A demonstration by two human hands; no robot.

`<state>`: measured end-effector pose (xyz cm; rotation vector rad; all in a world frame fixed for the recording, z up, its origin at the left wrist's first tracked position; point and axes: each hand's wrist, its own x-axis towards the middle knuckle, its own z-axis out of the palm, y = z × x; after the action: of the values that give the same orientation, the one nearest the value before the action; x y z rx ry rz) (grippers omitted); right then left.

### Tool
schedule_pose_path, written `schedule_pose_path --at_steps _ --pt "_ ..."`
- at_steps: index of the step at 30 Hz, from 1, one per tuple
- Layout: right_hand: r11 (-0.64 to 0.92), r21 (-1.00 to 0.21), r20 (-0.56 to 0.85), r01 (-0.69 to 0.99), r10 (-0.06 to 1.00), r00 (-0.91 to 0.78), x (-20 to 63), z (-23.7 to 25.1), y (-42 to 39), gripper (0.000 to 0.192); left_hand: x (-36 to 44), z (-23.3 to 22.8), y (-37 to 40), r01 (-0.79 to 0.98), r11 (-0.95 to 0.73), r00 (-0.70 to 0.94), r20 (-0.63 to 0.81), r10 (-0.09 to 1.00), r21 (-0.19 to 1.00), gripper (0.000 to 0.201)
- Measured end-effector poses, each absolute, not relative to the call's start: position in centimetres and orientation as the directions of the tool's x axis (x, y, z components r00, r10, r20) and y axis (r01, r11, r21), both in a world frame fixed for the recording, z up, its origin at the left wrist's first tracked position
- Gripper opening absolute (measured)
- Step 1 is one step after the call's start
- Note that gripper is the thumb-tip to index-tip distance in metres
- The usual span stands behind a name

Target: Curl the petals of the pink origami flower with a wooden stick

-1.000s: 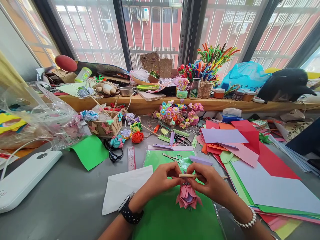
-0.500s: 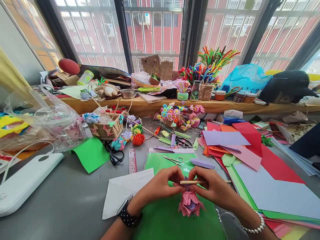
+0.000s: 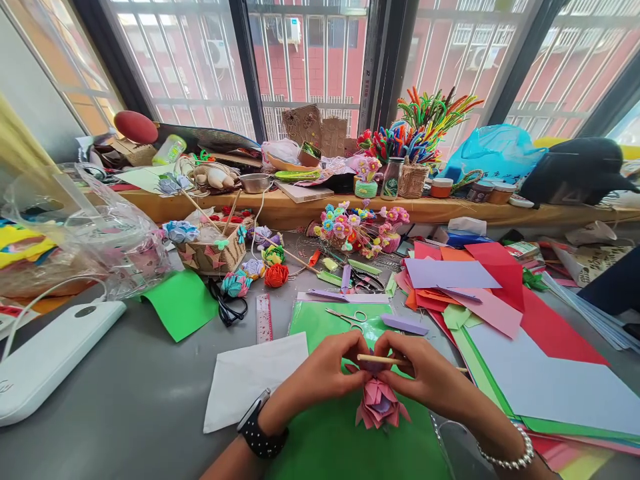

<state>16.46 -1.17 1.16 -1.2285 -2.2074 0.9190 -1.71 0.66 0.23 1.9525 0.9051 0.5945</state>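
Grey tabletop (image 3: 140, 393) runs beneath everything, and nearest the camera a green sheet (image 3: 330, 440) lies under both hands. Above that sheet the left hand (image 3: 327, 370) and right hand (image 3: 425, 373) meet fingertip to fingertip, each pinched shut on a thin wooden stick (image 3: 380, 360) held level, while a pink paper flower (image 3: 380, 403) hangs just below the grip, its upper petals caught between the fingers. A white paper sheet (image 3: 250, 383) lies just left of the left wrist. Beyond the knuckles rest small scissors (image 3: 347, 317) and a lilac paper strip (image 3: 404, 325). Right of the grip spreads a stack of coloured papers (image 3: 500, 300). Farther off, left of the hands, sit a pink ruler (image 3: 263, 319) and a woven basket (image 3: 213, 253). Farthest, a wooden ledge (image 3: 280, 207) under the windows carries pipe cleaners (image 3: 425, 120).
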Motion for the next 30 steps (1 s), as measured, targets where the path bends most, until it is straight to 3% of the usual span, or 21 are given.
schedule_pose_path --at_steps 9,15,18,24,30 --pt "0.481 -0.610 0.181 0.630 0.858 -0.480 16.2 0.3 -1.1 0.007 -1.8 -0.1 0.9 0.377 -0.416 0.650 0.083 0.755 0.828 0.011" --pt "0.470 -0.542 0.182 0.697 0.875 -0.448 16.3 0.5 -0.9 0.003 -1.8 -0.3 0.5 0.455 -0.571 0.643 0.193 0.742 0.683 0.021" --pt "0.478 -0.525 0.183 0.704 0.872 -0.455 16.4 0.7 -0.6 0.008 -1.9 -0.2 0.4 0.525 -0.595 0.624 0.201 0.755 0.609 0.016" --pt "0.482 -0.557 0.195 0.676 0.867 -0.458 15.9 0.7 -0.4 0.010 -2.3 0.8 0.9 0.430 -0.448 0.622 0.102 0.776 0.784 0.011" --pt "0.469 -0.576 0.165 0.669 0.869 -0.467 15.4 1.1 -0.3 0.010 -2.6 1.1 1.3 0.412 -0.433 0.625 0.097 0.775 0.802 0.007"
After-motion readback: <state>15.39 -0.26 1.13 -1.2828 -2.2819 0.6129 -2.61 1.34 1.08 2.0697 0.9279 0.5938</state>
